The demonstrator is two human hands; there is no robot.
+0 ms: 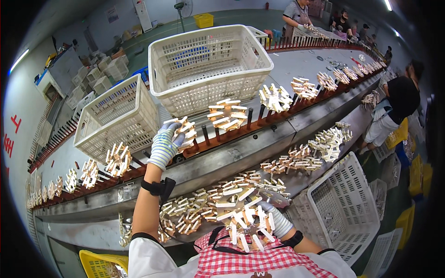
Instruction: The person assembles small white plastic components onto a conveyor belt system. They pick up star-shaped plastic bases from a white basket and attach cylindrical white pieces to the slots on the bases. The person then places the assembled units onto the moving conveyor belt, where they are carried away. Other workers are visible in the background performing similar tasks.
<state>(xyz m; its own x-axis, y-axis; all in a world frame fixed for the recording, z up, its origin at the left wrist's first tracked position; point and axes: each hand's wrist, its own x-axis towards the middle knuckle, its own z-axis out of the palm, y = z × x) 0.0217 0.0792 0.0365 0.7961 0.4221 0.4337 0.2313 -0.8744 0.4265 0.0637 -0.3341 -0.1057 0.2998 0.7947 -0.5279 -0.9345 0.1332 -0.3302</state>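
My left hand (165, 143), in a striped glove, grips the edge of a copper-coloured metal part with pale bars (187, 132) at the row of upright pegs; its fingertips are partly hidden behind the part. Close to my body, my right hand (276, 218), also gloved, is closed on a stack of similar metal parts (241, 211), which covers most of its fingers. Another such part (227, 114) sits on the pegs just right of my left hand. Below, a heap of these parts (190, 208) lies on the lower ledge.
Behind the pegs stand a large white crate (208, 90) and a smaller white crate (116, 123). A tilted white crate (343, 204) is at my right, a yellow basket (99, 262) at lower left. People work along the line, one in black (402, 97) nearby.
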